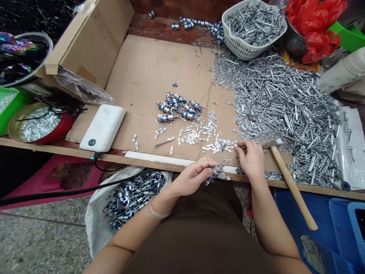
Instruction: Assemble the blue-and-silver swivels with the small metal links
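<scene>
Gripping with left hand (196, 175), fingers wrapped around, one metal fitting (218, 169) near the front edge of the bench (162, 161). Tilted, with a ring at the upper end toward the right hand; silver body, blue lower end, partly covered by the fingers. Reaching with right hand (252, 158) to loose link plates (219, 145), small, silver, holed; thumb and index close together at the pile's rim, cannot tell if pinching one. With hands apart, near each other. Beyond left hand: cluster of similar fittings (188, 115), blue and silver, lying down, hooks showing. Right of right hand: hammer (293, 186), head near the fingertips, handle jutting over the edge. Past that, big heap of metal rods (285, 95), crowding the whole right side. For moving: open stretch of cardboard sheet (151, 68) ahead and left of left hand, bounded by carton (91, 45) and power bank (102, 125). Below the edge, left of left wrist: sack (95, 220) of fittings.
</scene>
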`<state>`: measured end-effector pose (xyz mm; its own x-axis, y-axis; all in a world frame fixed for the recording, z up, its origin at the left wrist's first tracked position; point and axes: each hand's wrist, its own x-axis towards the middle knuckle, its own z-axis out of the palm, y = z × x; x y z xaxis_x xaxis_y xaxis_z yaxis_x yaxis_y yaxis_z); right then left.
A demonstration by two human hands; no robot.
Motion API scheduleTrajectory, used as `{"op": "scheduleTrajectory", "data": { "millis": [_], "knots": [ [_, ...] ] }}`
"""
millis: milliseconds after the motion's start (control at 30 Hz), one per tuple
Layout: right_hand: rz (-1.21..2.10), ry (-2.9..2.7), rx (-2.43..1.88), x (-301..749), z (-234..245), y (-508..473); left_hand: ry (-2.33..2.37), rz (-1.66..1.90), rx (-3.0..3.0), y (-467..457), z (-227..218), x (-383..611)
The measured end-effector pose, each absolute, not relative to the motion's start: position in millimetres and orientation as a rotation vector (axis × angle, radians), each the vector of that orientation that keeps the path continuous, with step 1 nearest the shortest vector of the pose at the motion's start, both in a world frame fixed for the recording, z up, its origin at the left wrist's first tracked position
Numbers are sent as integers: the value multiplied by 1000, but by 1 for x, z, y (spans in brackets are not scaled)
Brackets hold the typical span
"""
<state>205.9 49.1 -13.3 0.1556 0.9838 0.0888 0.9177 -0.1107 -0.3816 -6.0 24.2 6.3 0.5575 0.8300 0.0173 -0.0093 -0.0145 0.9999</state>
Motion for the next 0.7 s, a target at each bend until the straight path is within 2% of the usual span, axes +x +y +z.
{"op": "scheduleTrajectory", "data": {
  "millis": [133, 267, 367, 567, 700],
  "knots": [
    [356, -1786, -2052, 206, -5, 44, 621, 654, 816, 11, 1, -4],
    [749, -1455, -1805, 194, 15, 18, 629, 736, 662, 12, 5, -2],
    [968, -1467, -1633, 180, 30, -4, 700, 829, 786, 15, 7, 1],
    [699, -1794, -1544, 164, 34, -14, 888, 911, 1348, 14, 11, 4],
    [727, -1792, -1530, 170, 33, -13, 937, 1095, 1703, 12, 13, 5]
  ]
}}
